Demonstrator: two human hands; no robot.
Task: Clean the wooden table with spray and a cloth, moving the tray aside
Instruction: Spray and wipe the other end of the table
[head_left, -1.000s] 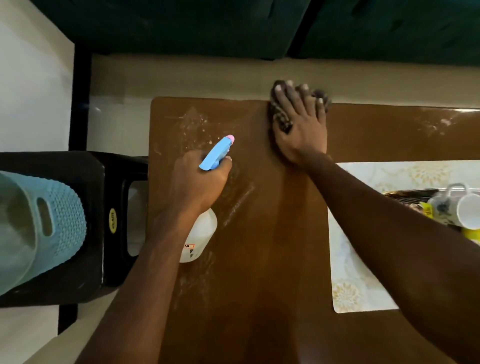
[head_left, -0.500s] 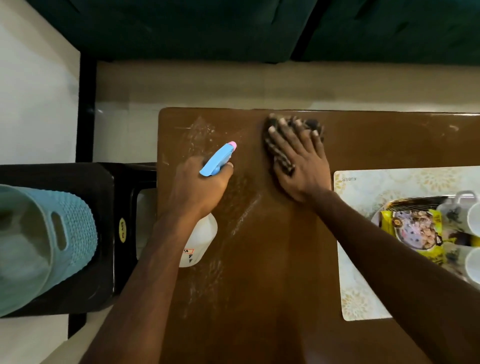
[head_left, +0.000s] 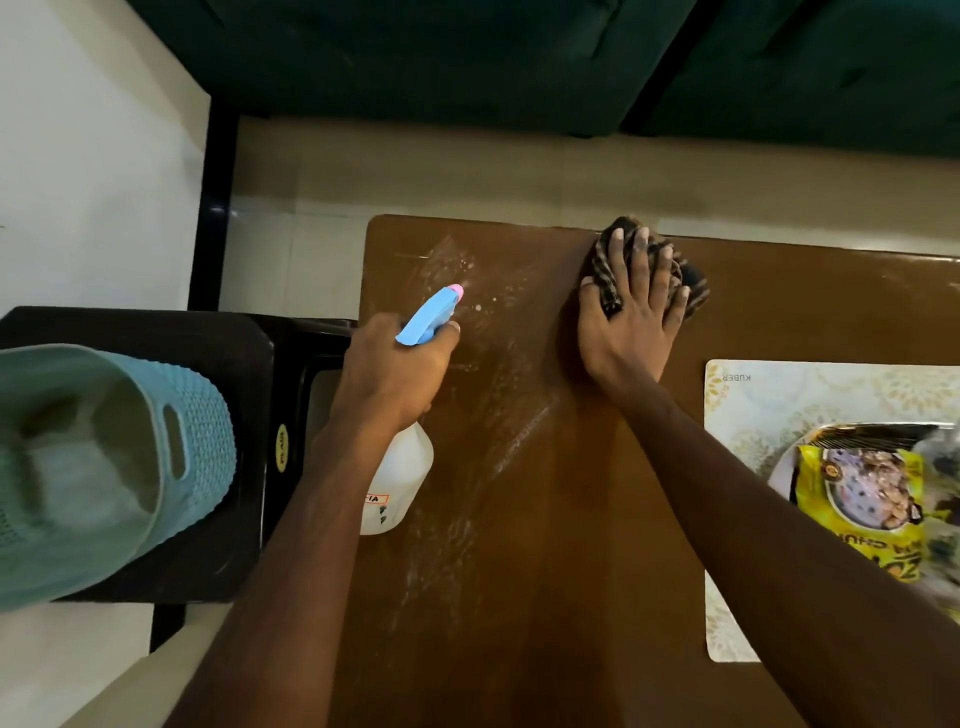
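Note:
The wooden table (head_left: 545, 519) is brown and streaked with whitish spray marks on its left half. My left hand (head_left: 395, 374) grips a white spray bottle (head_left: 402, 467) with a blue head and pink nozzle, held above the table's left edge. My right hand (head_left: 628, 322) presses flat on a dark striped cloth (head_left: 691, 283) at the table's far edge. The tray (head_left: 872, 431) sits on the right, only partly in view, on a pale patterned placemat (head_left: 737, 405), and carries a yellow snack packet (head_left: 862, 483).
A black plastic stool (head_left: 244, 467) stands to the left of the table and holds a light blue basket (head_left: 104, 467). A dark green sofa (head_left: 467, 62) runs along the far side. Pale floor lies between the sofa and the table.
My right hand has swept the cloth toward me and then back out to the far edge. My left hand keeps the bottle in about the same spot. The view has shifted slightly.

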